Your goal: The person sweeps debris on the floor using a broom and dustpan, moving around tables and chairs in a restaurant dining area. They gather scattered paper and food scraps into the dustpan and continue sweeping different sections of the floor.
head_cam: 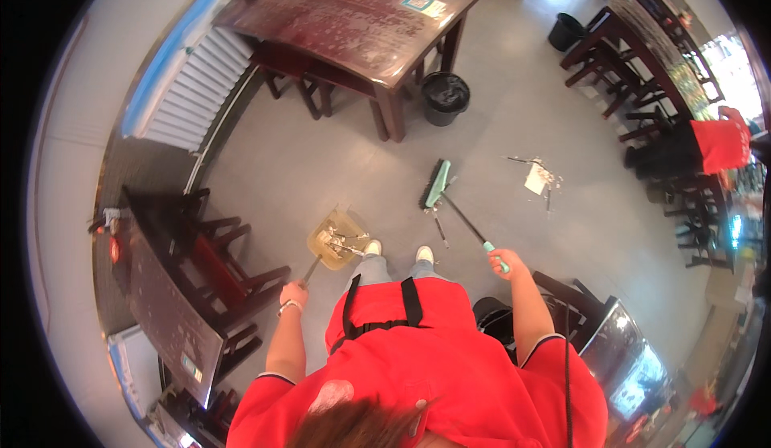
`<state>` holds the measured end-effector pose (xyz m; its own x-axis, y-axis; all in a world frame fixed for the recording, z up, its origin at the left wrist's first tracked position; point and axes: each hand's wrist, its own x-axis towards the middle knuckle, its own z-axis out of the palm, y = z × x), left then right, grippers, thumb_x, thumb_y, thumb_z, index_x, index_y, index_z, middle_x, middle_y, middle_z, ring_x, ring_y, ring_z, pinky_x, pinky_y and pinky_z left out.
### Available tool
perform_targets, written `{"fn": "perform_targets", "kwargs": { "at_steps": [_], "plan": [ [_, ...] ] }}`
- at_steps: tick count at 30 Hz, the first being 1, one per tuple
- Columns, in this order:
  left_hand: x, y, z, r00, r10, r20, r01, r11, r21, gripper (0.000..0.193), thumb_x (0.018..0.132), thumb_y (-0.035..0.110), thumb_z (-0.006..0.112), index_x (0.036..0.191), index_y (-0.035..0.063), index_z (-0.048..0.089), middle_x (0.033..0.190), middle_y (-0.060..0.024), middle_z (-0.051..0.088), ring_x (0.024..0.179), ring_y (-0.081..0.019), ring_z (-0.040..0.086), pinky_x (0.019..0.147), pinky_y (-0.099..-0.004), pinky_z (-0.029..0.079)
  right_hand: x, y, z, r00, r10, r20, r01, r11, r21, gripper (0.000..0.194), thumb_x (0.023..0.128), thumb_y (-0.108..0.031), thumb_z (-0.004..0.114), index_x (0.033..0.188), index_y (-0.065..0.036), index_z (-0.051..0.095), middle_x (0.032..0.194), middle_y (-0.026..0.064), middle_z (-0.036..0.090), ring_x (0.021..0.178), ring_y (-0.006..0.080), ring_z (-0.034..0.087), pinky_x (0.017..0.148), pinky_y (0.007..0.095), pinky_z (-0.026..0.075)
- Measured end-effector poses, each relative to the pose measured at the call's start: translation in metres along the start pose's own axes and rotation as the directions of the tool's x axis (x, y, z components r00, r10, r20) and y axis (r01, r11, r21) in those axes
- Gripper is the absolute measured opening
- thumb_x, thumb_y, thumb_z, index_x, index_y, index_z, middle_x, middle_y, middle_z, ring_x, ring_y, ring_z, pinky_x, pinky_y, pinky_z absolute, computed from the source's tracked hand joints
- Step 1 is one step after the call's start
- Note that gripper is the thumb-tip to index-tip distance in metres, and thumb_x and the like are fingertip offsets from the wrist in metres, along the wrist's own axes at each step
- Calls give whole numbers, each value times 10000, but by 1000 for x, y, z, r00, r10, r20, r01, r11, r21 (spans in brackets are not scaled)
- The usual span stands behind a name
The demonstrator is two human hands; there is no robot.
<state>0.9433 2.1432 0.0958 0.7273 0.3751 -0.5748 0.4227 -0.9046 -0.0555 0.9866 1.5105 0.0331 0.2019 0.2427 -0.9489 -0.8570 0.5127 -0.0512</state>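
Note:
My left hand (294,293) grips the handle of a yellowish long-handled dustpan (327,262), which lies on the floor left of my feet with crumpled scraps and thin dark sticks in it. In my right hand (503,262) is the green grip of a broom (437,184). Its green head with dark bristles rests on the floor ahead of my feet. A thin stick and small debris (440,228) lie just below the bristles. Farther right on the floor is a pile of litter (538,178) with a pale paper piece and dark sticks.
A large wooden table (361,20) stands ahead, a black bin (446,99) by its leg. Another table (171,309) with a bench is at left. Stools and long tables line the right, where a person in red (720,141) is. A radiator (199,80) is on the left wall.

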Motion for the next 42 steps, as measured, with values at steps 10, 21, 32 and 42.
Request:
{"fn": "perform_targets", "kwargs": {
  "at_steps": [10, 21, 32, 42],
  "plan": [
    [165, 73, -58, 863, 427, 270, -459, 886, 67, 231, 792, 242, 587, 988, 139, 653, 991, -134, 663, 950, -340, 614, 818, -427, 493, -47, 52, 99, 849, -474, -233, 245, 744, -621, 257, 739, -6, 613, 983, 60, 569, 624, 85, 553, 431, 146, 506, 364, 301, 366],
    [229, 158, -52, 718, 535, 445, -626, 776, 76, 340, 766, 182, 537, 1080, 97, 634, 1069, -177, 641, 1011, -341, 610, 863, -439, 503, 111, 4, 182, 860, -367, -354, -232, 335, -913, 367, 672, -33, 622, 1015, 91, 586, 653, 184, 652, 584, 248, 667, 606, 357, 534],
    [212, 187, -36, 730, 563, 388, -609, 793, -5, 330, 729, 138, 510, 1015, 65, 659, 1026, -204, 645, 982, -368, 610, 866, -425, 494, 99, 219, 289, 924, -284, -255, -28, 615, -788, 537, 700, 23, 588, 1212, 95, 444, 733, 160, 619, 543, 210, 620, 501, 360, 508],
    [210, 181, -30, 739, 539, 403, -626, 771, 116, 355, 750, 171, 531, 1069, 60, 639, 1070, -193, 639, 1010, -346, 609, 875, -419, 493, -8, 223, 254, 938, -325, -120, 208, 805, -556, 601, 694, -1, 630, 1278, 34, 494, 628, 68, 554, 459, 135, 517, 438, 308, 428]
  ]
}}
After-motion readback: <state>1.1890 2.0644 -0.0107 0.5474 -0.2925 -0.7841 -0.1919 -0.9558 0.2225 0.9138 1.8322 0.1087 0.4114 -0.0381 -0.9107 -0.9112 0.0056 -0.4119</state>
